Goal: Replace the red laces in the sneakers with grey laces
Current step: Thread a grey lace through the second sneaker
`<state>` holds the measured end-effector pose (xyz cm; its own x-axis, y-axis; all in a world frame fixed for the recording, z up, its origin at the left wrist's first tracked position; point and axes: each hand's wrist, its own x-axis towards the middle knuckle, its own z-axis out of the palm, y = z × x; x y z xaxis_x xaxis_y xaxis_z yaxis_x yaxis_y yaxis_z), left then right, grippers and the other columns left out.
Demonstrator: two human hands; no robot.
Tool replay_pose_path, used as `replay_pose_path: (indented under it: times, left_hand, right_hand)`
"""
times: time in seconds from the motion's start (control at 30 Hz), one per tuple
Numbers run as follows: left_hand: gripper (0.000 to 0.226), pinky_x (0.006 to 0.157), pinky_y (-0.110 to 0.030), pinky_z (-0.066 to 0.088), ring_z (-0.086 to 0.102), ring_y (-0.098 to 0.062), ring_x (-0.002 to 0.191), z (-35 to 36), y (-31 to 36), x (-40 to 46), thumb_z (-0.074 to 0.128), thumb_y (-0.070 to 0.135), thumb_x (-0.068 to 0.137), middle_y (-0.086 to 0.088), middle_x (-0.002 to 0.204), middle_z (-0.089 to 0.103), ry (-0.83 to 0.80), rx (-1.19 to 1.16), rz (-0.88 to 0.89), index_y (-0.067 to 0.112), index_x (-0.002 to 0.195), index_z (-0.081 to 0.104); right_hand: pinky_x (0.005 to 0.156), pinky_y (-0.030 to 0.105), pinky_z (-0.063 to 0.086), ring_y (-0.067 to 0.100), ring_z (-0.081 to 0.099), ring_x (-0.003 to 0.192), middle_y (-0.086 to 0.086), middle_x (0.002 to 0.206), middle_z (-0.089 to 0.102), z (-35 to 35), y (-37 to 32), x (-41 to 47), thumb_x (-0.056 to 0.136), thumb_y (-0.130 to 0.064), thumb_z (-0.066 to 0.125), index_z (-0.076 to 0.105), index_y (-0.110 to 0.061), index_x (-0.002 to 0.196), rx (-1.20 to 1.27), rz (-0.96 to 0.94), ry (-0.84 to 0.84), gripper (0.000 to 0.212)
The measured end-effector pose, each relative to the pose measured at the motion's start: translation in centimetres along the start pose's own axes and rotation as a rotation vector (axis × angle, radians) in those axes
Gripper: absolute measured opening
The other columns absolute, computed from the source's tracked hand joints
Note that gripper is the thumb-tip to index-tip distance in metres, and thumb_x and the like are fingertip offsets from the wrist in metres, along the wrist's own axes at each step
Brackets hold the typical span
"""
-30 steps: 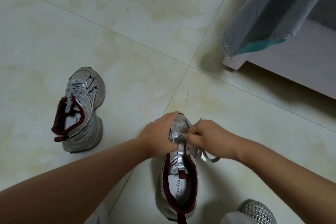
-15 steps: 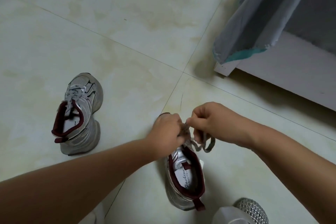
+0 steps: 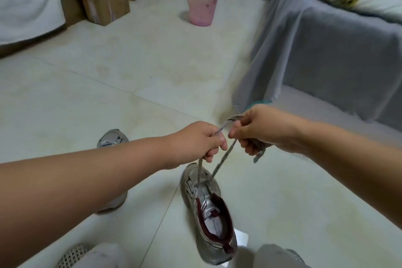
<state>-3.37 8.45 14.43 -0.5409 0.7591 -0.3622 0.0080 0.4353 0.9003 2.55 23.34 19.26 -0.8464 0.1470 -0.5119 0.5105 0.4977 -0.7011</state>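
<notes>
Now the left hand (image 3: 201, 142) and the right hand (image 3: 258, 130) each pinched an end of the grey lace (image 3: 221, 162), mid-frame. It ran down to the shoe (image 3: 208, 209) at lower middle. Uneven pulling could leave one end too short.

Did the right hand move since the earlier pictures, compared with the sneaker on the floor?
Yes. The right hand has risen up and away from the sneaker, pulling the grey lace taut above the toe.

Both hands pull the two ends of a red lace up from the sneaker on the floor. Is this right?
Not quite: the lace is grey, not red, as the head view shows. Both the left hand and the right hand do pull its ends up from the sneaker.
</notes>
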Motion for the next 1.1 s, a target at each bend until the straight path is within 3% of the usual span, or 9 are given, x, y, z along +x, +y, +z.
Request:
replay_pose_path:
  times: [0.13,0.27,0.4,0.53,0.63,0.73,0.9,1.0,1.1]
  left_hand:
    - [0.033,0.055,-0.023,0.033,0.030,-0.012,0.048,-0.1,2.1,-1.4,0.036,0.017,0.099,0.003,0.052,0.033,0.160,-0.110,0.000,0.010,0.072,0.053]
    - [0.030,0.051,-0.023,0.032,0.029,-0.010,0.041,0.3,3.0,-2.9,0.033,0.016,0.098,0.002,0.053,0.032,0.308,-0.193,0.032,0.013,0.075,0.052]
    - [0.027,0.048,-0.023,0.027,0.026,-0.010,0.043,0.3,3.8,-3.4,0.032,0.013,0.098,0.003,0.052,0.032,0.340,-0.190,0.128,0.016,0.079,0.050]
    - [0.028,0.044,-0.022,0.025,0.027,-0.009,0.042,-0.1,4.1,-3.0,0.035,0.015,0.099,0.006,0.049,0.034,0.345,-0.225,0.188,0.016,0.081,0.057]
    - [0.026,0.049,-0.018,0.034,0.036,-0.008,0.049,-0.5,4.0,-2.6,0.037,0.017,0.098,0.002,0.062,0.043,0.348,-0.216,0.213,0.021,0.096,0.063]
    - [0.026,0.054,-0.016,0.037,0.037,-0.008,0.056,-1.1,4.3,-2.1,0.039,0.015,0.098,0.003,0.071,0.046,0.328,-0.264,0.215,0.024,0.113,0.059]
    - [0.023,0.061,-0.025,0.034,0.037,-0.012,0.053,-1.7,4.0,-1.2,0.038,0.018,0.099,-0.001,0.057,0.040,0.241,-0.342,0.170,0.005,0.093,0.056]
    - [0.026,0.060,-0.026,0.034,0.043,-0.014,0.056,-2.2,3.3,-0.8,0.037,0.017,0.099,-0.003,0.066,0.052,0.266,-0.423,0.098,0.009,0.081,0.055]
    - [0.022,0.073,-0.031,0.044,0.059,-0.014,0.068,-2.7,3.0,-0.3,0.037,0.016,0.099,0.002,0.073,0.066,0.242,-0.584,0.078,0.015,0.088,0.056]
  right_hand:
    - [0.043,0.019,0.047,0.012,0.053,0.042,0.005,0.053,0.055,-0.9,-2.0,-2.2,0.091,-0.006,0.056,0.062,-0.006,0.080,0.111,0.045,-0.017,0.012]
    - [0.045,0.020,0.051,0.015,0.061,0.049,0.008,0.059,0.062,-1.3,-3.4,-4.1,0.095,-0.002,0.042,0.062,-0.003,0.084,0.521,0.066,-0.069,0.022]
    - [0.061,0.027,0.058,0.020,0.070,0.064,0.011,0.076,0.072,-0.7,-2.7,-4.9,0.091,0.013,0.034,0.060,-0.001,0.090,0.785,-0.056,-0.054,0.030]
    - [0.056,0.025,0.058,0.018,0.067,0.060,0.010,0.074,0.071,0.2,-2.2,-4.6,0.091,0.000,0.051,0.064,-0.001,0.087,0.647,-0.114,0.022,0.014]
    - [0.050,0.024,0.052,0.017,0.059,0.049,0.009,0.063,0.064,1.0,-2.2,-3.8,0.097,-0.021,0.046,0.060,-0.005,0.078,0.536,-0.124,0.108,0.028]
    - [0.050,0.024,0.045,0.017,0.054,0.048,0.009,0.060,0.058,2.0,-2.4,-3.2,0.099,-0.027,0.039,0.055,-0.008,0.077,0.431,-0.153,0.116,0.033]
    - [0.047,0.022,0.040,0.015,0.049,0.046,0.005,0.057,0.053,3.5,-2.6,-2.0,0.098,-0.022,0.040,0.055,-0.011,0.072,0.258,-0.219,0.127,0.032]
    - [0.046,0.020,0.041,0.014,0.048,0.046,0.004,0.057,0.051,4.1,-2.2,-1.2,0.097,-0.016,0.043,0.057,-0.013,0.070,0.132,-0.250,0.167,0.031]
    - [0.045,0.017,0.041,0.012,0.048,0.043,0.005,0.055,0.051,4.7,-1.8,-0.5,0.096,-0.014,0.045,0.055,-0.011,0.068,0.061,-0.252,0.131,0.030]
